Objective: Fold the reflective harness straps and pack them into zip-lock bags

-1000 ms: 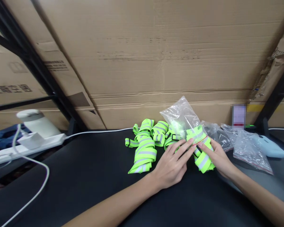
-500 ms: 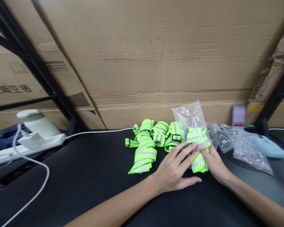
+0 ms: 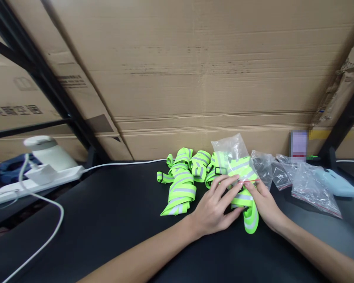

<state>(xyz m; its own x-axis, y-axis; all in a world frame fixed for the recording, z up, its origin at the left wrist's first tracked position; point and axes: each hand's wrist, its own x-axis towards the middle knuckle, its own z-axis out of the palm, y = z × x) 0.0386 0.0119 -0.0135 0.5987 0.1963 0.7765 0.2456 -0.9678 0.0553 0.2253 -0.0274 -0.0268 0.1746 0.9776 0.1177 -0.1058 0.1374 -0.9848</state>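
A clear zip bag (image 3: 231,143) with a red seal line lies under my hands, its mouth toward me. Inside it is part of a folded neon-yellow reflective strap (image 3: 250,220); the rest sticks out of the mouth, with a loop hanging toward me. My left hand (image 3: 216,206) grips the strap and bag mouth from the left, thumb against the strap's lower part. On the right, my right hand (image 3: 264,202) pinches the bag's mouth and the strap beside it. More rolled reflective straps (image 3: 181,188) lie just left of the bag.
Several clear zip bags (image 3: 315,192) lie at the right, beside a light blue case-like object (image 3: 339,182). A white power strip (image 3: 56,179), a pale bottle (image 3: 51,153) and a cable (image 3: 60,214) are at the left. Cardboard (image 3: 194,86) stands behind the black table (image 3: 112,220).
The strap has shifted within the bag, and a loop now hangs out of the mouth toward me. The bag's top has tipped lower and left. My left thumb has closed in on the strap.
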